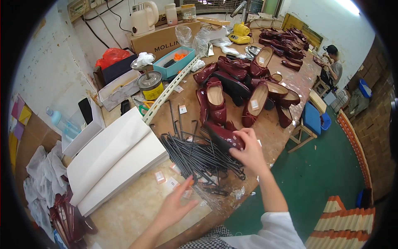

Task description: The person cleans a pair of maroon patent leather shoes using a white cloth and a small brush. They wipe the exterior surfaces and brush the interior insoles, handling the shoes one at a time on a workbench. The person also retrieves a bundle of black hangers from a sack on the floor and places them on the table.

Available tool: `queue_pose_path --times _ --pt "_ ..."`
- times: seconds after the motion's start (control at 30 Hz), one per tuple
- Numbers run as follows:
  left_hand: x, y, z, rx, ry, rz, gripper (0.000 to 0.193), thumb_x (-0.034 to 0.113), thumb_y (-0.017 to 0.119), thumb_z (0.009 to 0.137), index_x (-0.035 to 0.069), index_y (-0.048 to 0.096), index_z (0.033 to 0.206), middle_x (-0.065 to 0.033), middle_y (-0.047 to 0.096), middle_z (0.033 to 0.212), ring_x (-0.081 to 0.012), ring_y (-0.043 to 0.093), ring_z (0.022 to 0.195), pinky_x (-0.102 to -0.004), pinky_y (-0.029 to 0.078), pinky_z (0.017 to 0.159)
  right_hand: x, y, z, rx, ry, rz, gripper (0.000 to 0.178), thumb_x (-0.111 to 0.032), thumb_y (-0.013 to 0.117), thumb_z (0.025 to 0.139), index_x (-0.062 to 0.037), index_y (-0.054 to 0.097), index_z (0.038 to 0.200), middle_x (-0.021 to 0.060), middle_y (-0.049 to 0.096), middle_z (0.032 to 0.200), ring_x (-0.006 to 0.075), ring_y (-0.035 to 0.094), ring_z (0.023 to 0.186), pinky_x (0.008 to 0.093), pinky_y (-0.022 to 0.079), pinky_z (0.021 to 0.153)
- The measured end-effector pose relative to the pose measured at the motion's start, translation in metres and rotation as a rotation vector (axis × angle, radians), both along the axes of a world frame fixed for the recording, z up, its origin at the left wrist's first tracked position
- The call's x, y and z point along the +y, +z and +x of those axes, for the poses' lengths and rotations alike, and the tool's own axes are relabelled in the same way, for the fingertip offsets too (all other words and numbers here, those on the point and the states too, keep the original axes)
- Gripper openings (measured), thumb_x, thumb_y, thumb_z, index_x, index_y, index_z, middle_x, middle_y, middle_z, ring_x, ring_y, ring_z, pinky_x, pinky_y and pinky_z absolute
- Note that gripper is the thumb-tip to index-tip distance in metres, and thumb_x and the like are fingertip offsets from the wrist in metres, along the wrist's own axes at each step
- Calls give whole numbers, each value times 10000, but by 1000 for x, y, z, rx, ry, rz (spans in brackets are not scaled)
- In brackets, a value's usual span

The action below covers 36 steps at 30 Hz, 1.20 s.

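Observation:
My right hand [252, 151] grips a glossy dark red shoe [223, 135] by one end, its dark sole turned toward the lower left. The shoe is held over the right part of a heap of thin black bent rods [195, 153]. Nearer to me, my left hand [176, 207] is empty, with fingers apart, just short of the heap's near edge. Beyond the held shoe lies a pile of dark red flats with bows [255, 103], some upright and others tipped on their sides. Small white tags [160, 177] lie around the rods.
A stack of white paper [120, 162] lies left of the rods, beside a slotted metal strip [170, 89]. Behind stand a glue tin [150, 85], a teal box [174, 64] and a cardboard carton [166, 39]. A blue-seated stool [311, 120] and a seated person [333, 68] are at right.

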<state>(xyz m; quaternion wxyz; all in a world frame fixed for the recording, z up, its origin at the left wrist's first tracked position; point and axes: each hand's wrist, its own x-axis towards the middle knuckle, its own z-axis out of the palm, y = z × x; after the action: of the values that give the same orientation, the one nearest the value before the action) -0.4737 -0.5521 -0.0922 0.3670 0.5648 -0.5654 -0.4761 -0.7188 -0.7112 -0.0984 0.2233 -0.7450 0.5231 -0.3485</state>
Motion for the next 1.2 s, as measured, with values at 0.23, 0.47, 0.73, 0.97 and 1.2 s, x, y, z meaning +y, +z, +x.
queue_pose_path --times 0.23,0.47,0.73,0.97,1.2 --pt "18 -67 -17 813 650 169 406 298 579 902 55 507 1219 -66 608 1125 -194 589 1026 -352 495 865 67 26 41 10 763 205 397 -123 676 777 -37 585 1154 109 602 1152 280 578 1069 361 456 928" --pt "155 -65 101 224 704 75 680 117 595 758 -18 355 1379 -176 507 1310 -310 501 1200 -413 376 1038 -158 -115 -129 1167 -428 -535 202 -156 536 803 -131 608 990 59 605 886 224 563 864 373 473 693" --pt "177 -31 106 -653 533 9 426 290 685 789 76 611 1149 -144 608 1019 -323 576 970 -394 476 814 -110 -9 -76 400 -87 -48 239 -266 664 868 -34 631 823 73 597 748 159 540 669 274 434 608" --pt "191 -25 141 -886 797 58 476 317 686 781 61 597 1172 -180 611 1006 -328 617 816 -392 503 726 113 -3 82 -305 197 643 200 -226 681 864 -37 648 919 -24 608 792 67 550 747 211 436 682" --pt "276 -107 150 16 867 107 533 257 703 774 13 565 1228 -192 618 1023 -330 607 896 -394 487 825 194 -98 181 -258 640 703 473 -64 585 876 -26 428 1321 122 548 1076 187 614 726 301 548 563"
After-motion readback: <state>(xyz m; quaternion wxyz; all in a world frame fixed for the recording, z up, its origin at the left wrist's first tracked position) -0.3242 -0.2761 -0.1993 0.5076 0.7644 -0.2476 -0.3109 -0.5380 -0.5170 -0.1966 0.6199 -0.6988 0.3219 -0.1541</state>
